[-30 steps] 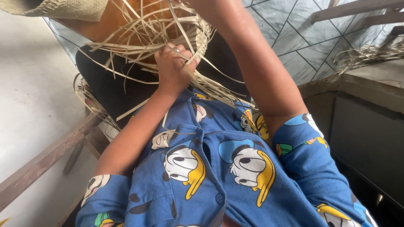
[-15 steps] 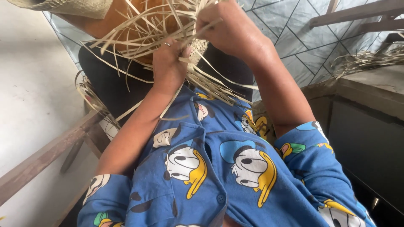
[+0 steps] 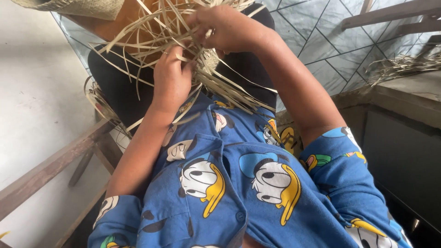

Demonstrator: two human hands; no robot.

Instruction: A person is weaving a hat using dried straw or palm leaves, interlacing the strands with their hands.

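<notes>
Compared with a second ago, both hands sit a bit lower and closer together in the head view, and the right one has dropped down from the top edge onto the weave. Nearest the camera is the blue cartoon-duck shirt, with both forearms stretching away from it. Next out, the left hand is curled shut around the half-woven straw piece, gripping it from below, which looks like a way to keep the woven part steady on the lap. Just past it, the right hand has its fingers pinched together on a few loose straw strips at the upper side, so the strands stay taut and sorted. Those strips fan out in all directions over the dark trousers. Farther off, a woven straw brim or basket edge pokes in at top left; can't tell if anything's in it. More loose straw lies on a ledge to the right, by the tiled wall.
</notes>
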